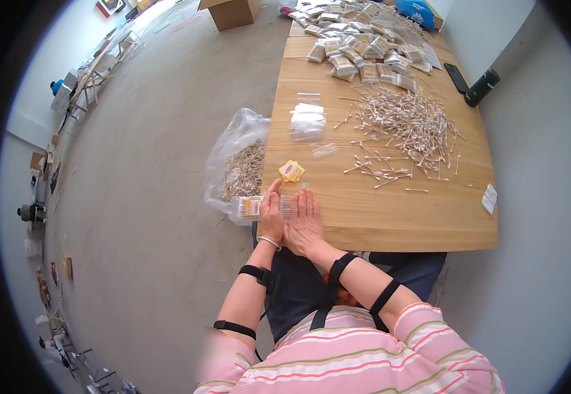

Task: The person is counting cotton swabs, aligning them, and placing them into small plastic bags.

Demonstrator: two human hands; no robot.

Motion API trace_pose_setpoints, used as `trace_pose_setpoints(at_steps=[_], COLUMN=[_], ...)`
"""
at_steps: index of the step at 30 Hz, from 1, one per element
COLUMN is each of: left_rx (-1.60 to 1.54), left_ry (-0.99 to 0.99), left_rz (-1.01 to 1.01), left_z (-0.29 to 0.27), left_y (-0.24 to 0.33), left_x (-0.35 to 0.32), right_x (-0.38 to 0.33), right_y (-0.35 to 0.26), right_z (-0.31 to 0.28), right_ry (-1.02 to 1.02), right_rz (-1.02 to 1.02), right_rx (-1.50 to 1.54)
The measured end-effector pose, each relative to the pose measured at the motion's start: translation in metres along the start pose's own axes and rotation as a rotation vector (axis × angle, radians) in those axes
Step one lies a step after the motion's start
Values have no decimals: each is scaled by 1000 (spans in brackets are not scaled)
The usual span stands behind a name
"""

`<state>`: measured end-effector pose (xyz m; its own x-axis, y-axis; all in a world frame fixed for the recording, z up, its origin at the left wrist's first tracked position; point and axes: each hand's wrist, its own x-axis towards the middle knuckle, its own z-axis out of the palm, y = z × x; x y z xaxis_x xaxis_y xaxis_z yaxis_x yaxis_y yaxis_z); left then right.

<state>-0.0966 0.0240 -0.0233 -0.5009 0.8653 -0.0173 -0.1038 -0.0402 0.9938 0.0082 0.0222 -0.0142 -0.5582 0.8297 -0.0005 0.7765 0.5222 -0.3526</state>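
Observation:
A clear bag of cotton swabs (250, 208) with a yellow label lies at the table's near left corner, partly beyond the edge. Across it rests my left hand (272, 215), turned on its side with fingers stretched out, hiding the bag's middle. My right hand (305, 220) lies flat beside it, fingers straight and together, against the bag's right end. The heels of both hands meet. Just beyond my fingertips are a small stack of yellow cards (291, 171) and a tiny clear scrap (304, 186).
Loose cotton swabs (409, 125) are heaped on the wooden table (377, 223), with empty clear bags (308, 122) left of them. Packed bags (358, 49) pile up at the far end. A phone (456, 77) and dark bottle (482, 88) stand right; a large swab-filled sack (243, 167) adjoins the left edge.

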Motion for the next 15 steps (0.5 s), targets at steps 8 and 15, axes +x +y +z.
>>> trace_pose_setpoints(at_steps=[8,15], left_rx=[-101,252], left_ry=[30,-49], left_rz=[-59,103], left_z=[-7,-20], left_y=[4,17], left_x=[-2,-4], right_x=[-6,-6], right_y=[3,3], right_z=[1,3], right_ry=[-39,-56], right_rz=[-78,-71], right_rx=[112,76])
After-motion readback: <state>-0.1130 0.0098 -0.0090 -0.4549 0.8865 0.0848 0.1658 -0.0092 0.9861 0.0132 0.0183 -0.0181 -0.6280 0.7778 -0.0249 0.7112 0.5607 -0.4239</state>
